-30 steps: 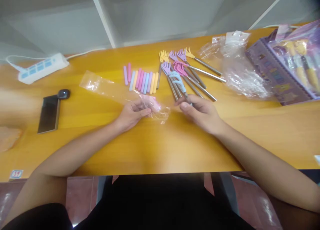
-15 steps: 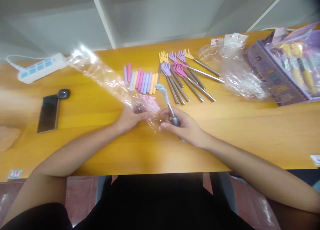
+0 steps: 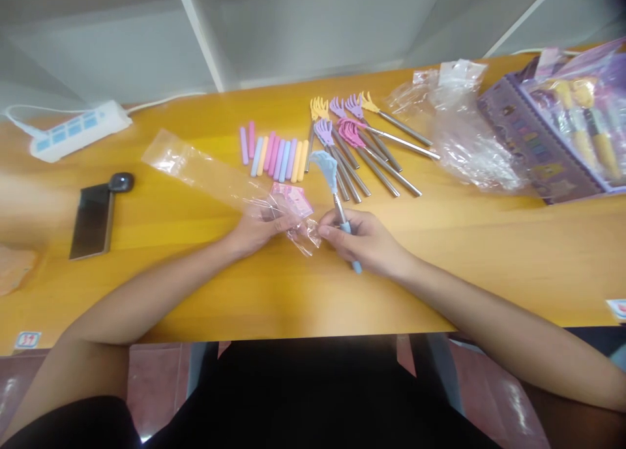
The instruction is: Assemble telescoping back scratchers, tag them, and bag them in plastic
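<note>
My left hand (image 3: 264, 229) is closed on a long clear plastic bag (image 3: 210, 174) with a pink printed card (image 3: 293, 198) at its near end. The bag stretches away to the upper left. In my right hand (image 3: 364, 240) is a blue back scratcher (image 3: 327, 165) with a metal shaft and a blue grip, its claw head pointing away from me. The right thumb and a finger also pinch at the bag's crumpled end. Just beyond lie several claw heads on metal rods (image 3: 379, 169) and a row of pastel grip tubes (image 3: 276, 157).
At the right stand crumpled clear bags (image 3: 469, 136) and a purple display box (image 3: 533, 143) of packaged items. To the left are a white power strip (image 3: 81, 130), a phone (image 3: 92, 221) and a small black object (image 3: 122, 182). The wooden table (image 3: 235, 305) ends close to my body.
The plastic bag has dropped lower and lies flatter on the left. My right hand has turned the back scratcher, so its claw now shows broadside.
</note>
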Demonstrator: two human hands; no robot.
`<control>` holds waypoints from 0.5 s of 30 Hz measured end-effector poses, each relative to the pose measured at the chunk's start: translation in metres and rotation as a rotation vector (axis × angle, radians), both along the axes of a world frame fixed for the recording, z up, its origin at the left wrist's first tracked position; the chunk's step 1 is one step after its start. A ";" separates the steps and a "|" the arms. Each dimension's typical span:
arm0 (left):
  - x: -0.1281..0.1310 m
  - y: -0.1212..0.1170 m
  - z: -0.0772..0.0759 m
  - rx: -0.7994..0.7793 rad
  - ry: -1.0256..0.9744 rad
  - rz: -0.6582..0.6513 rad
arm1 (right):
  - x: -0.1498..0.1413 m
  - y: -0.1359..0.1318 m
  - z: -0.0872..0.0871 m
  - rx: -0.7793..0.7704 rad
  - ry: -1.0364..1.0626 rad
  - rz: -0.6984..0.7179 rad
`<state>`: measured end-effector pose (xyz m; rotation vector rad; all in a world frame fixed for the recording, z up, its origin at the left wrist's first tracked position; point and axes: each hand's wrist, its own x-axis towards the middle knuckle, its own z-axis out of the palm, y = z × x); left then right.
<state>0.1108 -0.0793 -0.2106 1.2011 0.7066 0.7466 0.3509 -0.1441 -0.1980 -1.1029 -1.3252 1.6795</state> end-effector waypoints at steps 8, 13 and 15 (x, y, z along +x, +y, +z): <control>0.006 0.001 0.006 -0.223 -0.146 0.139 | 0.022 -0.007 0.016 0.799 -0.574 -0.093; 0.007 0.003 0.004 -0.250 -0.226 0.228 | 0.039 -0.001 0.015 0.982 -0.977 -0.090; 0.008 0.003 0.005 -0.255 -0.215 0.243 | 0.043 0.002 0.013 0.992 -1.029 -0.097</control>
